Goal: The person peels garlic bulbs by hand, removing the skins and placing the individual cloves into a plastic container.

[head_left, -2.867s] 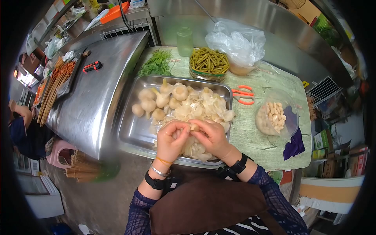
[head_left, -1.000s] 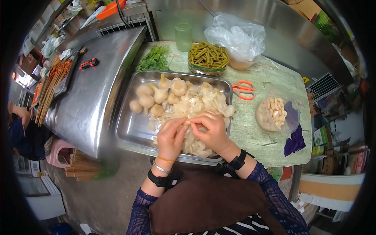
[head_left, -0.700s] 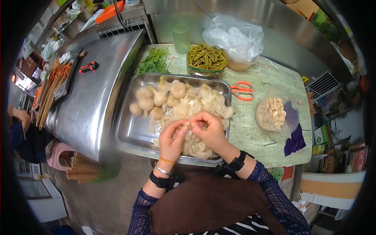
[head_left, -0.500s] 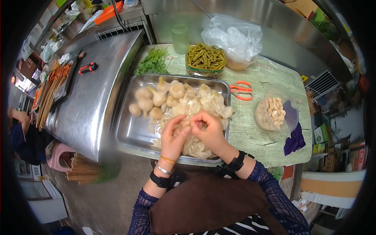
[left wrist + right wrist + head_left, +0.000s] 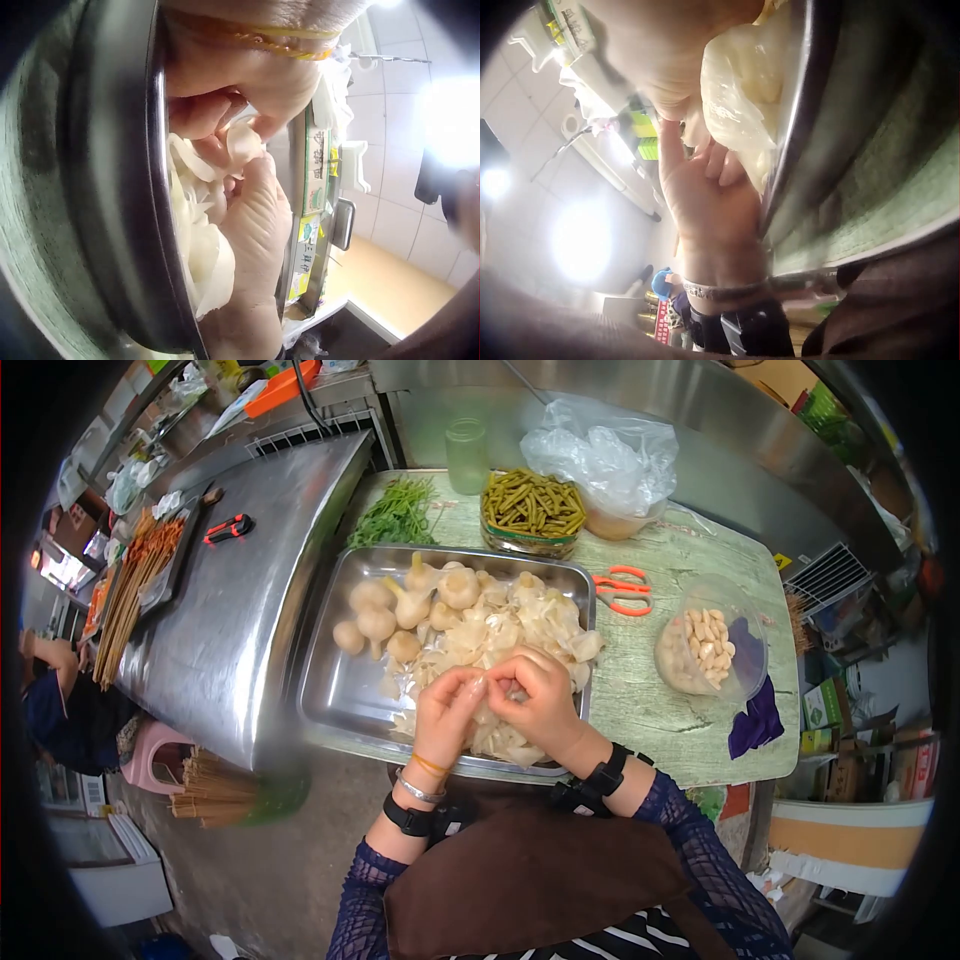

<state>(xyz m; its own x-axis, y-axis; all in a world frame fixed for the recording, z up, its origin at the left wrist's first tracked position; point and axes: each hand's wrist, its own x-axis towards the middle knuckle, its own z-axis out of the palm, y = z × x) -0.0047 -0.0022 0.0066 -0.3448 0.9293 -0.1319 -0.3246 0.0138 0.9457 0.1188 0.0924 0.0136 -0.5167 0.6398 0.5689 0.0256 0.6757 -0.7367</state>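
Observation:
Over the steel tray point(image 5: 345, 685), the left hand point(image 5: 443, 710) and right hand point(image 5: 535, 705) meet fingertip to fingertip. Each pinches a small garlic clove, mostly hidden by the fingers in the head view. In the left wrist view, a pale, papery piece of garlic skin point(image 5: 244, 142) shows between the thumbs. Beneath the hands lies a heap of loose garlic skins point(image 5: 520, 622). Several whole garlic bulbs point(image 5: 375, 623) sit at the tray's back left. Peeled garlic cloves point(image 5: 708, 645) fill part of a clear round tub point(image 5: 668, 670) to the right.
Orange-handled scissors point(image 5: 625, 592) lie right of the tray. Behind it stand green herbs point(image 5: 395, 512), a container of cut green beans point(image 5: 535, 505), a green glass point(image 5: 466, 455) and a plastic bag point(image 5: 610, 455). A purple cloth point(image 5: 757, 720) hangs by the tub. Skewers point(image 5: 135, 600) lie on the steel counter.
Both hands stay over the skins throughout. The fingertips part slightly about half a second ago, with the left thumb and forefinger spread, and are now together again.

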